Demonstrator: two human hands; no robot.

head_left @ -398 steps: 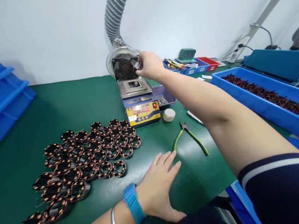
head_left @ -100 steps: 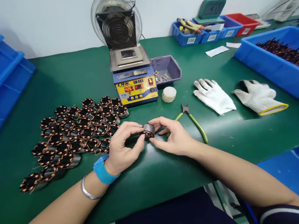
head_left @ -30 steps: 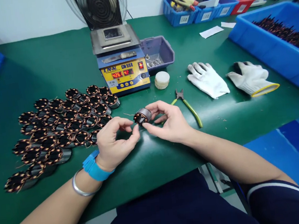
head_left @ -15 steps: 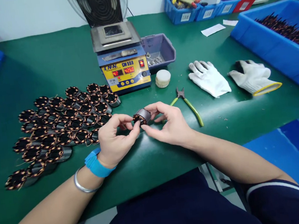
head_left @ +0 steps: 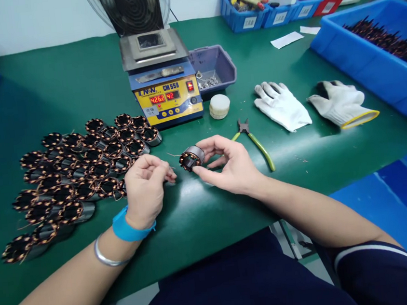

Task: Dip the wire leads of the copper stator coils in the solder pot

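Note:
My right hand [head_left: 230, 164] grips a motor stator [head_left: 194, 157] by its grey outer shell, thumb below and fingers above. The stator's open end, ringed with copper windings, faces left. A thin wire end sticks out leftward from its upper rim. Just left of the stator, my left hand [head_left: 148, 185] is closed, thumb and fingers pinched together. A fine wire [head_left: 173, 167] shows at its fingertips; where that wire leads I cannot make out. Many more stators [head_left: 91, 157] stand in rows on the green table to the left of my left hand.
Behind stands a yellow-and-blue solder pot [head_left: 168, 98] with a knife on top. Beside it are a purple bin [head_left: 229, 67] and white round pads [head_left: 219, 106]. Green-handled cutters [head_left: 259, 149], two gloves [head_left: 282, 108] and a blue crate [head_left: 370, 76] lie to the right.
My left hand has drawn back leftward, off the stator's open end, and its fingers have curled in. A wire end now shows at the stator's rim. My right hand keeps its hold.

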